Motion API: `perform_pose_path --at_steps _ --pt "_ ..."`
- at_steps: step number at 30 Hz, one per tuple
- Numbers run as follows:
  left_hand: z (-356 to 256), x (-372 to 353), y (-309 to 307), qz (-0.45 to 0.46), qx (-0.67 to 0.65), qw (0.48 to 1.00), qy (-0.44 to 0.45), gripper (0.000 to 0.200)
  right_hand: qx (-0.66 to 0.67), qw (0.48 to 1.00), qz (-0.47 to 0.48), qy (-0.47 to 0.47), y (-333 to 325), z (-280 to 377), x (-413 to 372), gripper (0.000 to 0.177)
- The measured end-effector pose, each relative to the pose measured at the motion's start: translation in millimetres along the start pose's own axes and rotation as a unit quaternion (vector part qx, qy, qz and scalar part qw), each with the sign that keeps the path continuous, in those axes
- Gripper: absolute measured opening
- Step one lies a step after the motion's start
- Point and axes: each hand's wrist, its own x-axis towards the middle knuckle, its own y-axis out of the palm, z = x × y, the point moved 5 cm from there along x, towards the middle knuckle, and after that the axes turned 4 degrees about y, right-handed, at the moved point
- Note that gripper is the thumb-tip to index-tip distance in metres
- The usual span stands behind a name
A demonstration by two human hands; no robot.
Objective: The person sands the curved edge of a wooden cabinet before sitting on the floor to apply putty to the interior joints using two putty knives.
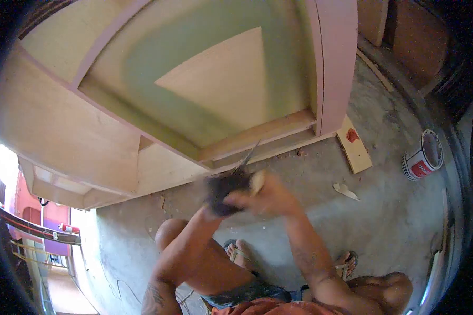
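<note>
Both my hands meet in front of a wooden cabinet [215,84], and motion blurs them. My left hand [225,197] is dark, as if gloved or wrapped, with its fingers curled and mostly hidden. From it a thin, dark, pointed piece [249,155] sticks up toward the cabinet's lower ledge [263,137]. Closed against its right side is my right hand [272,197], fingers bent over the dark shape. A pale rounded piece [257,181] shows at the right hand's upper edge; I cannot tell what it is.
A paint can [423,163] with a red label stands on the concrete floor [310,210] at the right. Beside the cabinet lies a board [355,149] bearing a reddish blob. A pale scrap [346,191] is close by. Past the cabinet's left end, bright light enters.
</note>
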Motion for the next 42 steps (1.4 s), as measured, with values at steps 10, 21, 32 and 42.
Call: perform_pose_path --at_steps 10,21,32,42 --pt "-30.3 -13.8 -2.8 0.069 -0.595 0.750 -0.282 0.032 0.468 0.847 -0.242 0.068 -61.4 -45.9 -19.3 0.045" --pt "50.4 -66.1 -71.9 -0.115 -0.411 0.817 -0.387 0.028 0.538 0.822 -0.187 -0.019 -39.9 -35.3 -19.1 0.040" --pt "-93.2 -92.1 -24.2 -0.328 0.087 0.855 -0.392 0.026 0.215 0.976 0.019 -0.022 20.4 26.3 -17.1 0.035" --pt "-35.8 -4.6 -97.2 -0.487 -0.032 0.872 -0.029 0.040 0.462 0.779 -0.387 0.170 24.9 -24.1 -25.5 0.026"
